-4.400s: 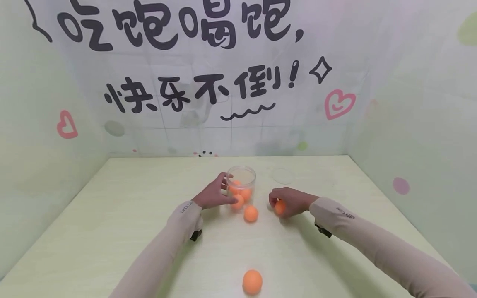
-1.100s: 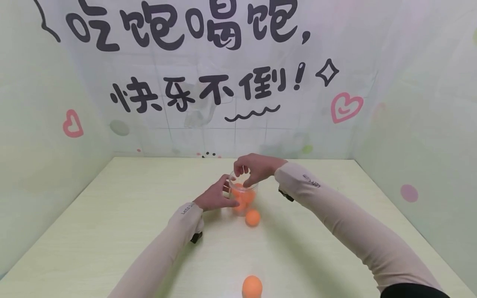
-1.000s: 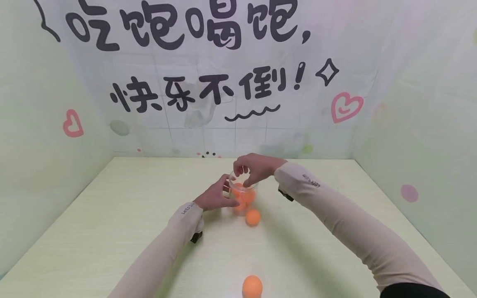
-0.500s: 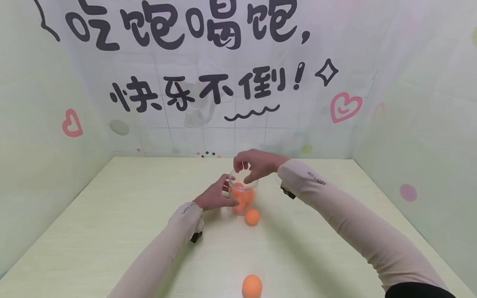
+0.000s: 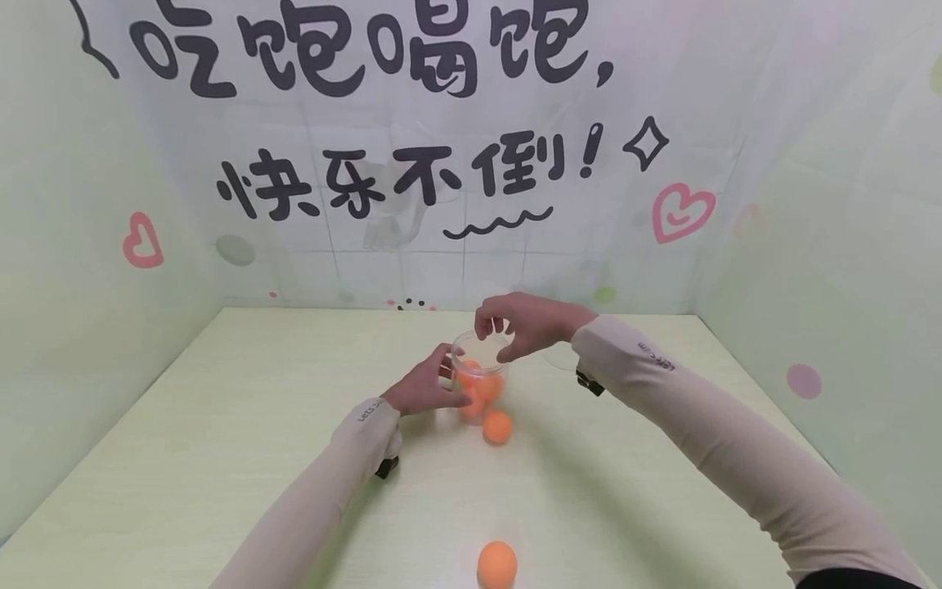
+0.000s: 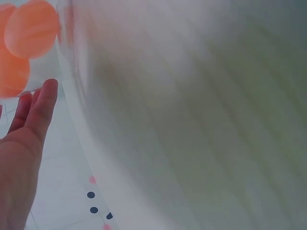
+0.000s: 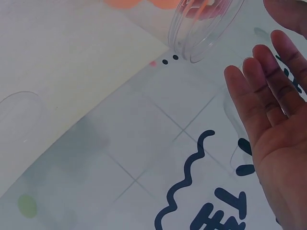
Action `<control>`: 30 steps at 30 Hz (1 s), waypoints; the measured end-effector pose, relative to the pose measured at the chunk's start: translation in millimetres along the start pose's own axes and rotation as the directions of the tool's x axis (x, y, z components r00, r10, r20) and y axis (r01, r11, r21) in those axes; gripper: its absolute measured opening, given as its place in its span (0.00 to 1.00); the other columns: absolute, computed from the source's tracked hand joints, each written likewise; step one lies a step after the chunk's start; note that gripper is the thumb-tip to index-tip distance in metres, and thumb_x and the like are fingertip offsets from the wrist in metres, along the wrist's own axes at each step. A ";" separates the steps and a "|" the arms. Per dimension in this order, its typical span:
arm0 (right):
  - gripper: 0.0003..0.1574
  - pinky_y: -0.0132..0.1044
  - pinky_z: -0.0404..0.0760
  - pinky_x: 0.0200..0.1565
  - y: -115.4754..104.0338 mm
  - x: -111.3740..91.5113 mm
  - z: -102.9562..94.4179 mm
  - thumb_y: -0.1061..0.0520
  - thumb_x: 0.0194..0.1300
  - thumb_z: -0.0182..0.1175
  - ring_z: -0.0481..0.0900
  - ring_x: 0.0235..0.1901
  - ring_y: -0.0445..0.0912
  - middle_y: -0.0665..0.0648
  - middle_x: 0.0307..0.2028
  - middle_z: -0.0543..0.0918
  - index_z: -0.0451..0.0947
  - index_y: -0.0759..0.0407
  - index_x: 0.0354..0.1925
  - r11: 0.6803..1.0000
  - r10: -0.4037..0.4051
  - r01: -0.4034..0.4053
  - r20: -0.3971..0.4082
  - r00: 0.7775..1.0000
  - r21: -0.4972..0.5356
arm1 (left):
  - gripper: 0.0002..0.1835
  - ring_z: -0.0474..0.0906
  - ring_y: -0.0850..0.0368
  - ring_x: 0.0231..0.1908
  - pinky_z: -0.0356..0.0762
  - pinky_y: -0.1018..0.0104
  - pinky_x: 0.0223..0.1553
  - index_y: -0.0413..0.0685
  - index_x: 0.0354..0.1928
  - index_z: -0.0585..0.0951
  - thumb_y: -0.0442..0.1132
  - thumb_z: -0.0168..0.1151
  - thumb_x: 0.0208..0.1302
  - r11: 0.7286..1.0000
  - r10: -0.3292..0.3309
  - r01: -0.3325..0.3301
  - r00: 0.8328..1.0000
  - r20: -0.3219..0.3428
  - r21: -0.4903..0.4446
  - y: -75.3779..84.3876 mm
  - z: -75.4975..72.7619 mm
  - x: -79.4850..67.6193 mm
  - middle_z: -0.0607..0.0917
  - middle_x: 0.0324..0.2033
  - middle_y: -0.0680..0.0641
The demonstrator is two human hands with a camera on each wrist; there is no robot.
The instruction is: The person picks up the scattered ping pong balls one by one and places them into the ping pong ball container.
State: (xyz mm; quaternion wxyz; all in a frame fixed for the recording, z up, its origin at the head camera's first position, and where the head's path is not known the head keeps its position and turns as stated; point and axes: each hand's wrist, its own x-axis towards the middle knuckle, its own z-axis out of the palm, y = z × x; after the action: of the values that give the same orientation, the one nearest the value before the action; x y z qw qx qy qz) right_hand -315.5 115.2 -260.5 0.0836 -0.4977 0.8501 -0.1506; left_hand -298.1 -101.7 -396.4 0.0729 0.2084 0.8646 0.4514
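A clear round jar point(image 5: 482, 373) stands upright with several orange balls point(image 5: 489, 387) inside. My left hand point(image 5: 423, 388) holds it from the left, thumb at the front and fingers at the back. The left wrist view shows balls point(image 6: 31, 28) behind the clear wall, beside the fingers of that hand point(image 6: 26, 143). Over the jar's right rim is my right hand point(image 5: 536, 321), fingers loosely bent, nothing in them. The right wrist view shows its palm point(image 7: 280, 120) bare, apart from the jar's mouth point(image 7: 189, 45).
One orange ball point(image 5: 497, 427) lies just in front of the jar. Another ball point(image 5: 497, 564) sits near the table's front edge. A thin clear disc point(image 7: 21, 117) lies on the table, right of the jar. Printed fabric walls point(image 5: 353, 278) surround the table's back and sides.
Earlier my right hand held a ball right of the jar; later it was over the mouth. Now it is empty and has shifted right and slightly up. My left hand has stayed on the jar.
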 end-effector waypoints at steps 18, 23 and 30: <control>0.20 0.36 0.78 0.46 0.5 -35.8 26.1 0.65 0.51 0.66 0.73 0.39 0.43 0.48 0.39 0.77 0.74 0.54 0.43 0.996 -0.037 0.034 0.032 0.999 0.088 | 0.39 0.71 0.48 0.55 0.75 0.55 0.52 0.46 0.63 0.61 0.45 0.70 0.52 0.999 -0.042 0.042 0.999 0.000 0.004 -3.5 1.1 5.5 0.76 0.54 0.43; 0.21 0.35 0.78 0.47 4.5 -38.6 39.7 0.65 0.53 0.67 0.73 0.42 0.42 0.46 0.42 0.77 0.74 0.53 0.45 0.996 -0.017 0.009 0.086 0.996 0.091 | 0.39 0.71 0.49 0.56 0.74 0.54 0.52 0.48 0.62 0.61 0.47 0.70 0.52 0.998 -0.061 0.061 0.998 -0.004 0.032 -3.3 -0.8 7.0 0.76 0.53 0.44; 0.25 0.43 0.78 0.51 3.5 -39.6 58.4 0.64 0.54 0.65 0.76 0.49 0.49 0.49 0.50 0.78 0.74 0.56 0.52 0.997 0.002 -0.015 0.158 0.987 0.078 | 0.41 0.70 0.48 0.56 0.73 0.53 0.53 0.48 0.64 0.60 0.47 0.71 0.51 0.997 -0.073 0.073 0.997 0.002 0.018 -5.5 0.3 11.1 0.75 0.54 0.42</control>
State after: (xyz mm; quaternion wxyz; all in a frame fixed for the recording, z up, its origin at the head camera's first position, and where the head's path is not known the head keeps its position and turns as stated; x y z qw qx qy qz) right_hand -281.8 141.2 -316.9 0.1709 -0.5008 0.8363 -0.1437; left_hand -309.7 -99.5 -400.3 0.0889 0.1778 0.8755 0.4404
